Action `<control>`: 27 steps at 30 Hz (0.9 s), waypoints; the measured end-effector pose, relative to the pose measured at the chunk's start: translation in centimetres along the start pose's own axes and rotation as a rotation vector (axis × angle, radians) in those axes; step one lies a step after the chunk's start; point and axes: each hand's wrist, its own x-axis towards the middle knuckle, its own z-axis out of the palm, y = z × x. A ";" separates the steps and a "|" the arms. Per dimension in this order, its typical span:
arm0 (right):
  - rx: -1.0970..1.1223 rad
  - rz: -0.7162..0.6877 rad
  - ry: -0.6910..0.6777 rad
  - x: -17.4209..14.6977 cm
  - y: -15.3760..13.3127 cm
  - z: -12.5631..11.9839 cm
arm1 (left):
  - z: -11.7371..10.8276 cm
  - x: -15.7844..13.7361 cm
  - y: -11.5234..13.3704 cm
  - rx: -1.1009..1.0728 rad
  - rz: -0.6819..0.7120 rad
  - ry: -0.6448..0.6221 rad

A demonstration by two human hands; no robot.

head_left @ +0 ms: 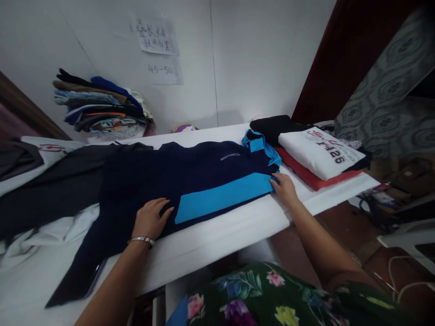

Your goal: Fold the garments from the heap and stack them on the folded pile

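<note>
A navy blue collared shirt (pixel 200 165) lies lengthwise across the white table, with its light-blue collar (pixel 257 144) toward the right. A bright blue panel (pixel 224 194) runs along its near side. My left hand (pixel 152 217), wearing a bracelet, rests on the navy cloth just left of this panel, fingers stretched out. At the panel's right end, my right hand (pixel 283 188) pinches the shirt's near edge, below the collar. Near my left forearm, a dark phone (pixel 90 283) lies on the table, partly covered by the shirt's lower left part.
Folded clothes stand to the right, a white printed garment (pixel 322 153) above a red one (pixel 304 172). A tall clothing pile (pixel 103 106) is at the back left. Dark grey garments (pixel 54 190) spread over the left. Paper notes (pixel 158 38) hang on the wall.
</note>
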 end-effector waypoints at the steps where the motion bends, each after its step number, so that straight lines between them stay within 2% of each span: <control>1: -0.009 -0.004 -0.008 0.3 0.1 0.0 | 0.0 0.0 0.0 0.003 0.000 0.006; 9: -0.110 -0.066 -0.116 2.7 -1.2 -0.6 | -0.2 0.0 0.4 0.007 -0.017 0.041; 14: -0.216 -0.118 -0.272 3.9 -3.0 0.2 | -0.6 0.0 0.6 -0.026 -0.016 0.035; 16: -0.224 -0.121 -0.272 4.2 -3.6 0.5 | -0.8 -0.1 0.7 -0.028 -0.013 0.044; 20: -0.195 -0.072 -0.187 4.4 -4.1 0.9 | -1.1 -0.3 1.0 0.045 -0.056 0.102; 24: -0.236 -0.027 -0.307 4.3 -4.3 1.5 | -1.2 -0.3 1.1 0.050 -0.104 0.038; 27: -0.252 -0.044 -0.295 4.3 -4.3 1.6 | -1.2 -0.4 1.1 0.051 -0.108 0.029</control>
